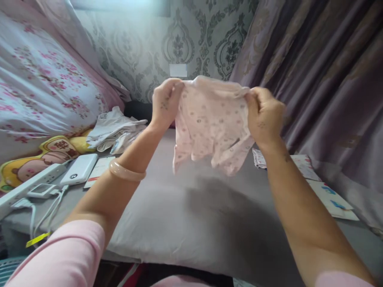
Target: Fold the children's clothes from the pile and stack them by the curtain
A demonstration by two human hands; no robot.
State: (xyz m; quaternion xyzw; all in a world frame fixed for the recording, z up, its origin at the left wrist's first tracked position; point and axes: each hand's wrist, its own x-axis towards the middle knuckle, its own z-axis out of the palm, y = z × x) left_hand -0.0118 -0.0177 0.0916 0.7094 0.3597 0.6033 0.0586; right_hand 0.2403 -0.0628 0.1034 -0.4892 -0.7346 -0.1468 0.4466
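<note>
A small pale-pink garment [214, 119] with a tiny scattered print hangs in the air above the bed-like grey surface, stretched between both hands. Its exact kind cannot be told; its lower edge splits into several loose hanging parts. My left hand [168, 101] is closed on its upper left corner, and a pale bangle [127, 171] circles that forearm. Closed on the upper right corner is my right hand [265, 115]. Slight blur softens the cloth and the fingers.
Grey cloth [155, 207] covers the surface below. At left lie crumpled white clothes [115, 129], a yellow cartoon cushion [38, 159], a white power bank [79, 169] and a power strip [32, 187] with cables. Folded patterned cloth [303, 167] and a printed sheet [332, 199] lie right, beside curtains [329, 99].
</note>
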